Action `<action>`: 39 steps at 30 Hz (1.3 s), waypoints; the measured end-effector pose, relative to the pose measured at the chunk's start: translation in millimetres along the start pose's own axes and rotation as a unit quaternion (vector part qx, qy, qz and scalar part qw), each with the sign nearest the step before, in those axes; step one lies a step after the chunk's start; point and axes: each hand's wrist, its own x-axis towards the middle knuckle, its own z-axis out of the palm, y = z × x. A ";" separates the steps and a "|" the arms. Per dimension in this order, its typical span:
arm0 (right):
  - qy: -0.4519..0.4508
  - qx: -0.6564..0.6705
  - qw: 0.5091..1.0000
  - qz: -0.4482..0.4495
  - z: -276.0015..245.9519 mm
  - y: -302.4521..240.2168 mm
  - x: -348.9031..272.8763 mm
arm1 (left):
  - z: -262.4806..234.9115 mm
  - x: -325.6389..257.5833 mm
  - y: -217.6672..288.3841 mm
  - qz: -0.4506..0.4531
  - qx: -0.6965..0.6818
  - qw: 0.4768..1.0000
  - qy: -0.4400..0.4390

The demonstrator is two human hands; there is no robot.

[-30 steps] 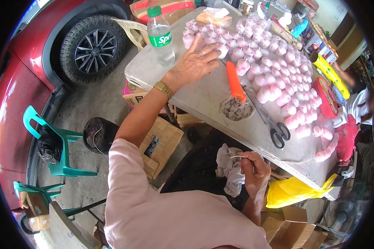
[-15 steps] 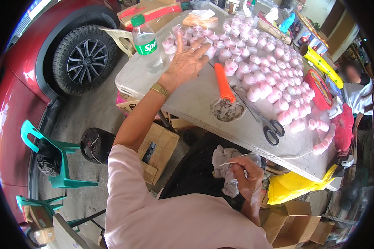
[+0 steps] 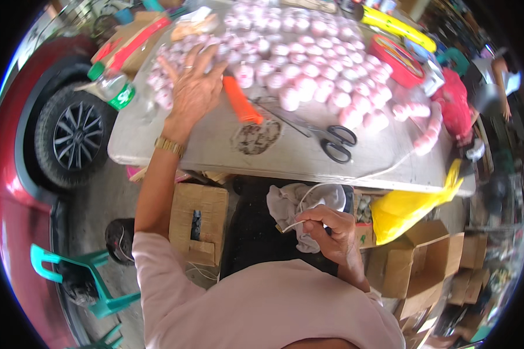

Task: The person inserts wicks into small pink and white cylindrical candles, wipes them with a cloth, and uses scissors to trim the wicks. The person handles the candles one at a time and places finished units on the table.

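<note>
My left hand reaches over the table with its fingers spread, at the left edge of a large group of small pink candle-like pieces. Nothing shows in its grip, though its fingertips overlap the pieces. Low in front of me, my right hand pinches a thin white cord between thumb and fingers. The cord loops up over the table edge to a short row of pink pieces at the right. A crumpled pale cloth lies on my lap behind this hand.
On the table lie an orange handle-like object, black-handled scissors and a thin metal rod. A green-capped bottle stands at the left. A yellow bag hangs at the right edge, above an open cardboard box.
My view has turned, so the table sits squarer and the bottle lies farther left. My left hand stays over the pieces. My right hand still pinches the cord, which now bows in a loop.
</note>
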 end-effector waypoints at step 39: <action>0.079 -0.015 0.996 0.039 -9.1 13.5 -21.1 | 24.4 23.2 15.9 0.023 -0.009 0.997 -0.080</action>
